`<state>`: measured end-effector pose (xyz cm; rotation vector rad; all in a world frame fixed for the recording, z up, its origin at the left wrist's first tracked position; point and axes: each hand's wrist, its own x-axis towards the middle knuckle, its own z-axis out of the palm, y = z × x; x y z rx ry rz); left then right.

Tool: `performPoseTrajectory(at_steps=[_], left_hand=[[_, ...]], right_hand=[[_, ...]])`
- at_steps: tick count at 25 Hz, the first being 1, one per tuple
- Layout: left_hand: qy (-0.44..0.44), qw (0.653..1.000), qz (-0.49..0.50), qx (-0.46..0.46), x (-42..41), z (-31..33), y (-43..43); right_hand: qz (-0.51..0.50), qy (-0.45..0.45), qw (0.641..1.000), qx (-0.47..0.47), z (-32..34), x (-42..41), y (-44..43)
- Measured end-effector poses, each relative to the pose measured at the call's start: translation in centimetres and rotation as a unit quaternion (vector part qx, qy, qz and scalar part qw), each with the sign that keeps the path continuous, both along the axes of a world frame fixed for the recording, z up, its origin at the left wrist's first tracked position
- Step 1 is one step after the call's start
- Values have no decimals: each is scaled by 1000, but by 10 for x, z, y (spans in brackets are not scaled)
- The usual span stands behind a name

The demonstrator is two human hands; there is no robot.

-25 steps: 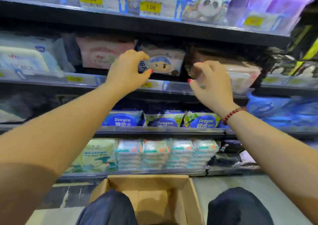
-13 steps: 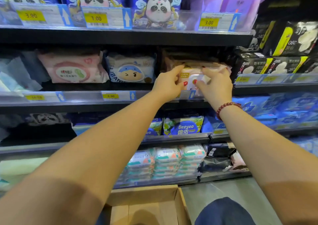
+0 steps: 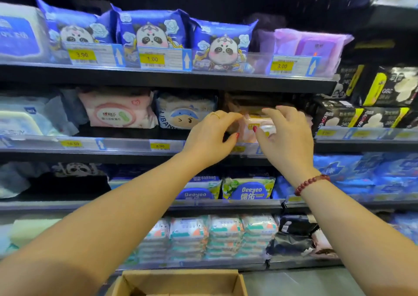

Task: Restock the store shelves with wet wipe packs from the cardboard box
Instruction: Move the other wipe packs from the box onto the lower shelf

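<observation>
A pale pink wet wipe pack (image 3: pixel 248 127) lies on the second shelf (image 3: pixel 126 145), under a brownish pack stacked above it. My left hand (image 3: pixel 211 137) grips the pink pack's left end, fingers over the top and thumb underneath. At its right end, my right hand (image 3: pixel 286 137) holds it with fingers on top and thumb on the front. The open cardboard box (image 3: pixel 181 274) sits on the floor below, between my arms; its inside is mostly out of frame.
A white pack with a blue-capped cartoon face (image 3: pixel 185 112) and a pink pack (image 3: pixel 117 112) lie left of my hands. Black packs (image 3: pixel 362 114) fill the shelf to the right. Panda packs (image 3: pixel 153 31) line the shelf above; Deeyeo packs (image 3: pixel 248 189) sit below.
Both hands moved right from the blue-capped cartoon pack to the pale pink pack and took hold of it. The view rose, so less of the box shows.
</observation>
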<state>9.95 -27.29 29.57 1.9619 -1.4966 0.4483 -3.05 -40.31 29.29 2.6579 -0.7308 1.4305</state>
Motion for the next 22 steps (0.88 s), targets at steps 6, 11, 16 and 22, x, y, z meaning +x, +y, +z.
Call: performPoseTrajectory(at_steps=[6, 11, 16, 22], left_hand=[[-156, 976, 40, -145, 61, 21, 105], [-155, 967, 112, -170, 106, 84, 149], [-92, 971, 174, -134, 146, 149, 174], [54, 977, 205, 22, 185, 183, 192]], right_hand=[[135, -56, 982, -122, 69, 38, 47], [194, -29, 979, -50, 124, 89, 73], [187, 64, 979, 41, 171, 125, 101], [122, 251, 956, 90, 216, 168, 117]])
